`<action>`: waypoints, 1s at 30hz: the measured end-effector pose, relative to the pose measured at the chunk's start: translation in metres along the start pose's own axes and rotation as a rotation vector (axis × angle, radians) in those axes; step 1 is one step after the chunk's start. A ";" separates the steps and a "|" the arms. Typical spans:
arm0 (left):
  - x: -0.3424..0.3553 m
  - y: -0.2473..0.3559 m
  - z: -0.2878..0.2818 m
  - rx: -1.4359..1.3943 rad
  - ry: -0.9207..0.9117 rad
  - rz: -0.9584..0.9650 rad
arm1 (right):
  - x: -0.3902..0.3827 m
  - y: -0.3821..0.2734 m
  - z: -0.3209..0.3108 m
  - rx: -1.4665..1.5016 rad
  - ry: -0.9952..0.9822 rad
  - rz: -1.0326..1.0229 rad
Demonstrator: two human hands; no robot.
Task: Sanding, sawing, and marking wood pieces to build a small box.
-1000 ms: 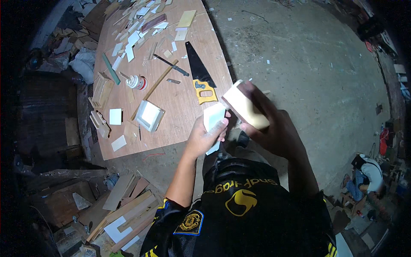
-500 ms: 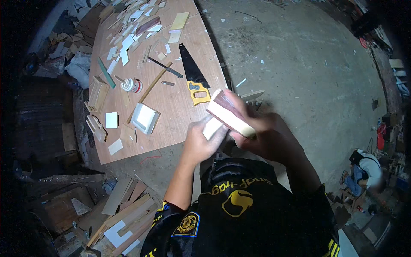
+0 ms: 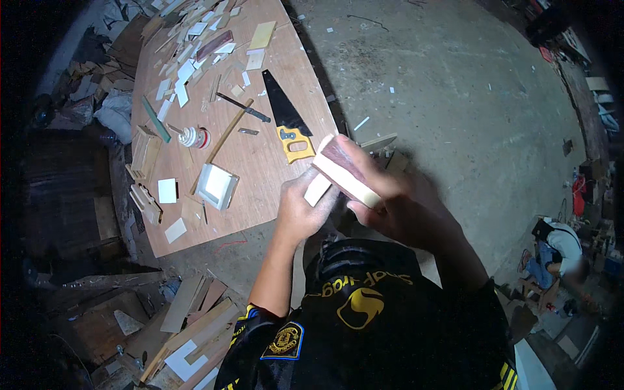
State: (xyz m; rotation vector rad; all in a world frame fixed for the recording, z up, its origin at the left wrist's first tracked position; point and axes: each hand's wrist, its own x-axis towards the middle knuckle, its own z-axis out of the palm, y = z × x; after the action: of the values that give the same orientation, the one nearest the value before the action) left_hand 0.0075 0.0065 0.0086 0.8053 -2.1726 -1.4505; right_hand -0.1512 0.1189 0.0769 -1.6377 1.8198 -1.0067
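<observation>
Your left hand (image 3: 301, 212) is curled round a flat, white, board-like strip (image 3: 317, 190), the far fingers hidden, a grip that probably braces it from beneath. Your right hand (image 3: 395, 203) is partly open, spread round a thick, pale and reddish-brown, wood-looking block (image 3: 349, 174), thumb on the near side and fingers along the far one, likely to keep it from twisting. The block crosses over the strip; I cannot tell how firmly they touch. You hold both up by the near right corner of the brown wooden table (image 3: 257, 179); the black-bladed, yellow-handled handsaw (image 3: 288, 117) lies along its right edge, handle towards you, seemingly for easy reach
</observation>
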 end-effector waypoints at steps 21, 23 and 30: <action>0.000 -0.008 0.016 0.081 -0.109 0.054 | -0.008 0.014 0.003 -0.007 -0.049 0.067; -0.002 -0.012 0.019 0.072 -0.107 0.032 | -0.007 0.013 0.005 -0.004 -0.082 0.132; -0.002 -0.019 0.007 -0.033 -0.137 -0.066 | -0.007 0.026 0.009 0.045 0.078 -0.102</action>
State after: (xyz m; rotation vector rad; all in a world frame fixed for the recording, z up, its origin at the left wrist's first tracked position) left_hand 0.0085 0.0072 -0.0118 0.7939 -2.2346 -1.6131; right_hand -0.1598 0.1240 0.0501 -1.6999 1.7653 -1.1628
